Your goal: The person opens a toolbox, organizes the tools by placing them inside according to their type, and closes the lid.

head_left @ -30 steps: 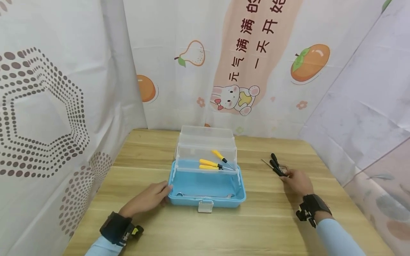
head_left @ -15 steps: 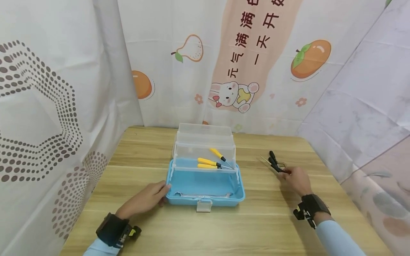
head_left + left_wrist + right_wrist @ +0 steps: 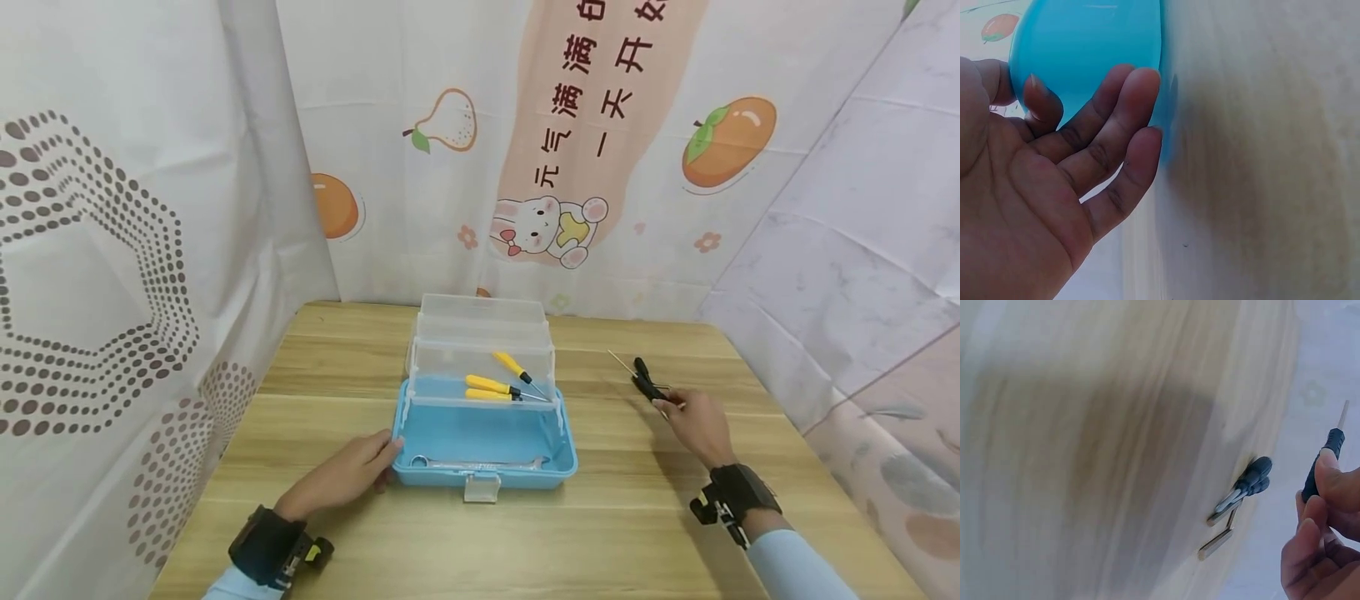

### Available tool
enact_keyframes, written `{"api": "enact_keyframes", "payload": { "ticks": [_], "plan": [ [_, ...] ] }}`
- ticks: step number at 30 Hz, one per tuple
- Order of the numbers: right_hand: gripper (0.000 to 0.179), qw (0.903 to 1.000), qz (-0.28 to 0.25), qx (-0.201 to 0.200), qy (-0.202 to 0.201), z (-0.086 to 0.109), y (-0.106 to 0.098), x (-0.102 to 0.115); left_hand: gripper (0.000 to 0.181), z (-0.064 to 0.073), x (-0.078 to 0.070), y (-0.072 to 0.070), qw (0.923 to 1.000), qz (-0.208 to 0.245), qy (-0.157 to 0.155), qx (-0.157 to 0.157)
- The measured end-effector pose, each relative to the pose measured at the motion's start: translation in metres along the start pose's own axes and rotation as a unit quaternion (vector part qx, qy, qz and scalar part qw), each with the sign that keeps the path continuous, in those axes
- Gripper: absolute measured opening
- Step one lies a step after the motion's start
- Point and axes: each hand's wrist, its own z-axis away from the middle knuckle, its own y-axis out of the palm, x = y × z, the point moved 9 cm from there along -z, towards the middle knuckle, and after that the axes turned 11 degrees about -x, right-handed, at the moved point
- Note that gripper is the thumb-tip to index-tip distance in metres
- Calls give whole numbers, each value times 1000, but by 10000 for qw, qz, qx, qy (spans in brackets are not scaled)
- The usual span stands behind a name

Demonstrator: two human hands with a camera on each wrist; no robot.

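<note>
Wood-grain table (image 3: 585, 533) meets printed cloth (image 3: 420, 58) along its back edge, with more cloth hanging at both sides. Above the right part of this surface is a black-handled screwdriver (image 3: 1334, 442), its thin shaft pointing away from the person. Thumb and fingers of the right hand (image 3: 699, 423) pinch its handle. Just beyond, in the right wrist view, two black-handled tools (image 3: 1255, 474) lie crossed on the wood next to angular metal pieces (image 3: 1215, 544) whose exact kind I cannot tell.

To the right of that hand, the tabletop continues to its slanting right edge; on the other side, a broad stretch of wood separates it from an open blue toolbox (image 3: 532, 481). This sits near the middle, well inside the left edge, with more wood in front. Its left front corner is held by the left hand (image 3: 348, 471), thumb over the rim and loosely bent fingers against the outer wall.

Inside the base, a metal wrench (image 3: 480, 465) lies lengthwise along the front wall. Clear stepped trays (image 3: 483, 333) rise behind; the lowest carries three yellow-handled screwdrivers (image 3: 487, 384), two nearly parallel and one slanting. A transparent latch (image 3: 482, 488) hangs from the front.
</note>
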Motion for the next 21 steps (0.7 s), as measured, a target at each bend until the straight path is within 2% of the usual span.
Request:
{"api": "enact_keyframes", "payload": {
  "ticks": [6,21],
  "plan": [
    [30,9999,-147,-9,-22,-3,0,11,49,0,2,2,10000,66,-53,-10],
    [23,9992,-180,-201,-299,-11,-4,43,48,1,0,2,10000,-31,14,-13]
  ]
}}
